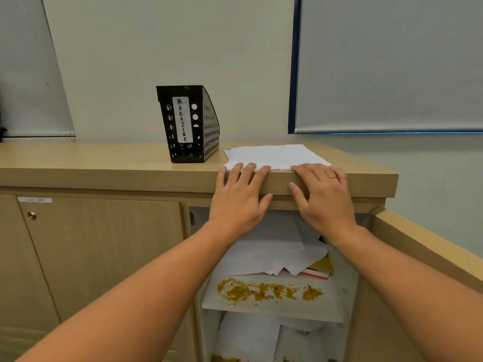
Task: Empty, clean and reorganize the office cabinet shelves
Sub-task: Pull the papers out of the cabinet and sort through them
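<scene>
Head view, nearest first: both forearms reach forward over the open cabinet compartment. Lower shelf space holds crumpled white paper [248,335], not yet removed. Middle shelf [271,307] carries a scatter of yellow-orange crumbs [266,291] along its front; uncleaned. Behind the crumbs, a loose heap of white sheets [271,254] with a yellow item [324,265] and a red-and-white edged item [315,274] tucked at the right; still inside.

Left hand [239,194] lies flat over the front edge of the cabinet top [104,163], fingers straight and spread, tips touching the near edge of a paper stack [274,156]. Right hand [324,194] likewise flat, fingers extended, tips on the same stack's near edge; a ring on one finger. Neither hand grips anything; both appear to press or square the sheets.

Paper stack sits on the cabinet top, just right of a black perforated file holder [189,124] labelled "MAGAZINE", which stands upright and looks empty from this angle. Left door [99,257] closed; right door [428,257] swung open.

Judgement: emptying partly done, one stack out. Remaining: most paper, crumb cleanup, reorganising. Early stage.
</scene>
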Demonstrator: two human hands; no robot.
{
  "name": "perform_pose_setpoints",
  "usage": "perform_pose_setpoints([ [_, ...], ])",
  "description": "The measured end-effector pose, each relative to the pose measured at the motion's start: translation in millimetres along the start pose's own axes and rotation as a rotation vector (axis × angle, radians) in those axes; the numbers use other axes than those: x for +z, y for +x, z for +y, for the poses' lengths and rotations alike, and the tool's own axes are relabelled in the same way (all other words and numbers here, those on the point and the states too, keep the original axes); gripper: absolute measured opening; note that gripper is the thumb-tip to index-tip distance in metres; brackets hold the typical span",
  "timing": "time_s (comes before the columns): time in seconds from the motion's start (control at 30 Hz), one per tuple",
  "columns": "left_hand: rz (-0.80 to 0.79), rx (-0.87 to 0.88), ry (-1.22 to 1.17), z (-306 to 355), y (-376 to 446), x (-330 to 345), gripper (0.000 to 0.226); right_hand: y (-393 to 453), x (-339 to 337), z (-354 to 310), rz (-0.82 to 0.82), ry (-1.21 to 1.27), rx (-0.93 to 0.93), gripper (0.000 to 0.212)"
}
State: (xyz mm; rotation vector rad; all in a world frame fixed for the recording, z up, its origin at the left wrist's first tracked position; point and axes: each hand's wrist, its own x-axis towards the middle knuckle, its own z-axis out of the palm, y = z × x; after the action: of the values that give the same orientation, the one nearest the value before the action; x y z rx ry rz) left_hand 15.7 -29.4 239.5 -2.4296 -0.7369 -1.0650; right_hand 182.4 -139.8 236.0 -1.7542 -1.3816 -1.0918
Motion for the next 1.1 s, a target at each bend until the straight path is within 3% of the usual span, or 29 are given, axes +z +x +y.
perform_pose_setpoints([
  [0.3,-0.075,-0.048,0.020,10,-2,4,0.084,-7,1,-8,0.015,0.022,0.055,0.042],
  [0.47,-0.118,-0.078,-0.020,15,-4,-3,0.088,-7,-8,-5,-0.128,0.003,0.025,0.057],
  [0.57,0.058,-0.165,-0.180,35,-37,-10,0.082,-34,-18,-17,-0.117,0.173,0.125,0.073],
  [0.63,0.131,-0.208,-0.372,50,-73,-6,0.064,-74,-19,-30,-0.024,0.329,0.219,0.067],
  [0.7,0.006,-0.289,-0.532,57,-107,4,0.038,-122,-7,-36,-0.033,0.439,0.278,0.049],
  [0.77,-0.179,-0.423,-0.653,57,-134,25,0.020,-162,10,-36,-0.189,0.528,0.375,0.029],
  [0.9,-0.402,-0.560,-0.752,51,-169,77,0.021,-207,43,-28,-0.459,0.579,0.565,0.040],
  [1.1,-0.441,-0.674,-0.921,37,-173,139,0.023,-195,101,-14,-0.577,0.554,0.697,0.023],
])
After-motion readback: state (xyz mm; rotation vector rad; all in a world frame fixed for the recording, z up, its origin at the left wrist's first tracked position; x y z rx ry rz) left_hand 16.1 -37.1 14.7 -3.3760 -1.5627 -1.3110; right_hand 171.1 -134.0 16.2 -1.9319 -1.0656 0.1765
